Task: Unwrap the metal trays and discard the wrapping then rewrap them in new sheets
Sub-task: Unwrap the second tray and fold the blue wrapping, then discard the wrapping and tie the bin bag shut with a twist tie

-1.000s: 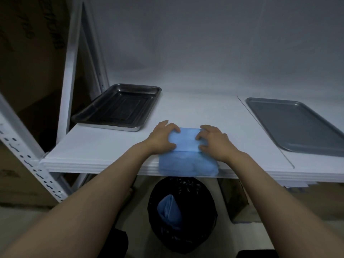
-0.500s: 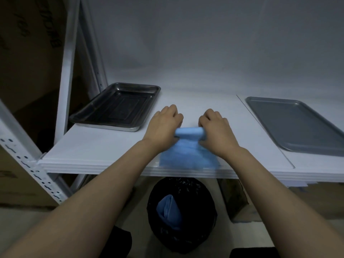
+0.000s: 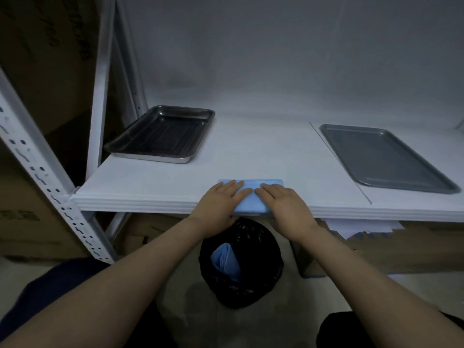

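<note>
A folded blue sheet (image 3: pixel 252 194) lies at the front edge of the white shelf (image 3: pixel 150 182). My left hand (image 3: pixel 221 200) and my right hand (image 3: pixel 283 202) press flat on it side by side, fingers straight and pointing toward each other. A deep shiny metal tray (image 3: pixel 163 134) sits bare at the back left of the shelf. A flat grey metal tray (image 3: pixel 384 156) lies bare on the right.
Below the shelf's edge stands a black bin (image 3: pixel 241 262) with a crumpled blue sheet (image 3: pixel 224 261) inside. White sheets (image 3: pixel 361 226) stick out under the shelf on the right. A perforated white rack post (image 3: pixel 45 177) runs down the left. Cardboard boxes stand behind.
My hands gripped the far part of the blue sheet, folded it over, and now lie flat on the folded sheet nearer the shelf's front edge.
</note>
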